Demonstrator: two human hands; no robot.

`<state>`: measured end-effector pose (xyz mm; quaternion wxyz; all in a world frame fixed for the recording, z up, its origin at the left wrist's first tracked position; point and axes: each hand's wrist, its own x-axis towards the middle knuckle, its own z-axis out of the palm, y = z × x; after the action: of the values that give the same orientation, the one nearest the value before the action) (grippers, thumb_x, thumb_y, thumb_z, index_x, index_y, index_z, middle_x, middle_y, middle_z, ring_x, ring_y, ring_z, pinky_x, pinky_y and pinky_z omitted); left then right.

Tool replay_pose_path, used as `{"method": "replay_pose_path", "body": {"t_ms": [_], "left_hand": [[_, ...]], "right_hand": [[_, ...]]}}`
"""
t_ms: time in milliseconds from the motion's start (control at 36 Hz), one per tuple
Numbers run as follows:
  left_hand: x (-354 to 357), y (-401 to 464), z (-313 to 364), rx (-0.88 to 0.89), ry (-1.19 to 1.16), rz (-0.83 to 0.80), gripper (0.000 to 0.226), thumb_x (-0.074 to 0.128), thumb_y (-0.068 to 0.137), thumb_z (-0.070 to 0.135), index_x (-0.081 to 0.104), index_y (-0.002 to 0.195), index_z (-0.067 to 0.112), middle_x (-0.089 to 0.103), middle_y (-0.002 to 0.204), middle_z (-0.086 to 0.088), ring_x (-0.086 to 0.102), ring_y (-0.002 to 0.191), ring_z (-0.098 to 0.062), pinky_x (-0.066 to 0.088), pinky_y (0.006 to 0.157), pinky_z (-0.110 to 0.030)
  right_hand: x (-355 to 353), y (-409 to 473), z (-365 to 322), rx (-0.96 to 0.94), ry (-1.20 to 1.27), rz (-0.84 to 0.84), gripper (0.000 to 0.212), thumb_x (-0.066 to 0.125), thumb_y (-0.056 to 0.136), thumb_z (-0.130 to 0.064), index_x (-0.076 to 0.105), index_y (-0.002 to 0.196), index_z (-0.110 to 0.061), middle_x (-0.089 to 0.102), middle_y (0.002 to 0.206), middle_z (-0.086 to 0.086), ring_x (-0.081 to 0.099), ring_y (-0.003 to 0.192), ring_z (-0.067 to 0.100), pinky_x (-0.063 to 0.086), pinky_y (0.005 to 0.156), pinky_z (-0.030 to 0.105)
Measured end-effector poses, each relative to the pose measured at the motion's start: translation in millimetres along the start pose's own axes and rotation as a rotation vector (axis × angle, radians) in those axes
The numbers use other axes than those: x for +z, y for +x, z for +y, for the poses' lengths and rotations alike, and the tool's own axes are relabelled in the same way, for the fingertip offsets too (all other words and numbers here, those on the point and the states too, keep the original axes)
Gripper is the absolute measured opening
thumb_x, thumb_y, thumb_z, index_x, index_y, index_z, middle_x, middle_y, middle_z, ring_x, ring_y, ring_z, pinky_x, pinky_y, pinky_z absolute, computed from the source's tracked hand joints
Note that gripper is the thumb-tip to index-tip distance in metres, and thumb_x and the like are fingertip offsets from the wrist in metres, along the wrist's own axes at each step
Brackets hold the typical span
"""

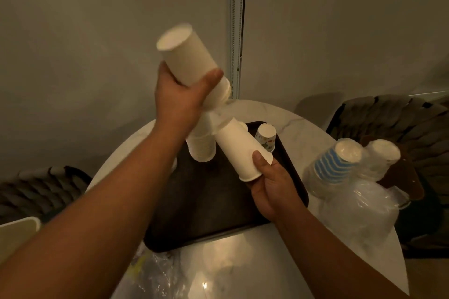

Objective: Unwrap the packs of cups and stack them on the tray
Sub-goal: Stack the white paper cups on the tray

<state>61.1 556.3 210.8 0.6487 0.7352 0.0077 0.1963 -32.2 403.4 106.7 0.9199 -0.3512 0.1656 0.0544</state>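
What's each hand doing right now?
Left hand: fingers curled round a raised white cup stack.
Right hand: fingers curled round another white cup stack, over the tray.

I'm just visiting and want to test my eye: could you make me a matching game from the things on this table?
Things:
1. white stack
2. printed cup
3. striped cups
4. tray

Descriptions:
A. dark, lying flat on the table
B. held up high in the left hand
C. upside down at the tray's far edge
D. to the right of the tray, beside loose plastic wrap

Pairs: 1-B, 2-C, 3-D, 4-A
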Motion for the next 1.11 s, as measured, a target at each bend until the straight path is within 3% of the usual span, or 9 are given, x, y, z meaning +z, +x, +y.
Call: {"method": "replay_pose_path", "body": {"t_ms": [111,194,556,639,750,833,917,1028,1111], "left_hand": [[-1,29,3,0.081,0.164,0.008,0.066,0.085,0.068,0.044,0.043,0.117,0.031,0.057,0.109,0.018,0.06,0.101,-0.003,0.051,0.087,-0.024],[1,33,-20,0.001,0.277,0.008,0.073,0.084,0.069,0.043,0.046,0.126,0.02,0.056,0.114,0.011,0.055,0.102,-0.008,0.046,0.086,-0.024],[4,7,-110,-0.234,0.398,-0.108,0.082,0.085,0.071,0.038,0.039,0.136,0.017,0.052,0.136,-0.004,0.05,0.124,-0.027,0.043,0.092,-0.036],[1,0,-108,-0.238,0.366,-0.078,0.087,0.082,0.073,0.044,0.036,0.142,0.019,0.047,0.141,0.0,0.046,0.129,-0.024,0.042,0.099,-0.036],[-12,-39,-89,-0.014,0.267,0.17,0.073,0.059,0.085,0.058,0.041,0.141,0.015,0.047,0.139,-0.002,0.046,0.126,-0.016,0.042,0.106,-0.035],[-16,-76,-78,-0.011,0.038,-0.003,0.056,0.058,0.08,0.053,0.049,0.127,0.024,0.059,0.119,0.004,0.058,0.107,-0.008,0.05,0.09,-0.025],[-14,-95,-78,-0.155,-0.078,-0.219,0.066,0.074,0.07,0.04,0.042,0.127,0.043,0.056,0.124,0.019,0.059,0.113,-0.001,0.052,0.091,-0.024],[-19,-86,-71,-0.163,-0.022,-0.15,0.068,0.08,0.079,0.02,0.045,0.136,0.029,0.058,0.124,0.017,0.06,0.113,-0.006,0.054,0.088,-0.021],[-32,-66,-59,-0.056,0.006,-0.092,0.062,0.081,0.075,0.026,0.048,0.128,0.029,0.059,0.115,0.019,0.061,0.103,0.004,0.052,0.083,-0.013]], "right_hand": [[-3,3,-3,0.004,0.001,0.024,0.034,0.061,0.075,-0.02,0.058,0.109,-0.019,0.067,0.115,0.008,0.063,0.109,0.026,0.056,0.086,0.035],[-6,6,-3,-0.011,0.039,0.03,0.041,0.059,0.078,-0.025,0.057,0.117,-0.016,0.068,0.118,0.009,0.066,0.104,0.023,0.059,0.079,0.032],[-15,9,-5,0.043,0.027,0.091,0.029,0.051,0.089,-0.032,0.056,0.116,-0.02,0.067,0.119,0.01,0.063,0.112,0.029,0.05,0.094,0.044],[-14,10,-5,0.055,0.048,0.074,0.032,0.052,0.087,-0.032,0.056,0.117,-0.02,0.068,0.118,0.009,0.064,0.109,0.027,0.052,0.09,0.043],[-7,12,-4,0.088,0.089,0.034,0.045,0.055,0.079,-0.033,0.056,0.122,-0.018,0.068,0.119,0.01,0.066,0.108,0.026,0.053,0.088,0.041],[3,12,1,0.093,0.086,-0.034,0.047,0.055,0.08,-0.032,0.058,0.123,-0.015,0.07,0.116,0.009,0.068,0.103,0.024,0.052,0.088,0.041],[12,13,13,0.106,0.025,-0.071,0.045,0.053,0.085,-0.033,0.057,0.125,-0.012,0.066,0.123,0.014,0.063,0.112,0.028,0.049,0.094,0.042],[16,20,25,0.109,-0.08,-0.052,0.039,0.047,0.092,-0.039,0.058,0.123,-0.017,0.068,0.118,0.012,0.063,0.113,0.029,0.05,0.093,0.045],[0,27,33,-0.027,-0.613,0.063,0.047,0.037,0.097,-0.054,0.065,0.107,-0.017,0.072,0.1,0.008,0.066,0.098,0.021,0.05,0.085,0.038]]}}
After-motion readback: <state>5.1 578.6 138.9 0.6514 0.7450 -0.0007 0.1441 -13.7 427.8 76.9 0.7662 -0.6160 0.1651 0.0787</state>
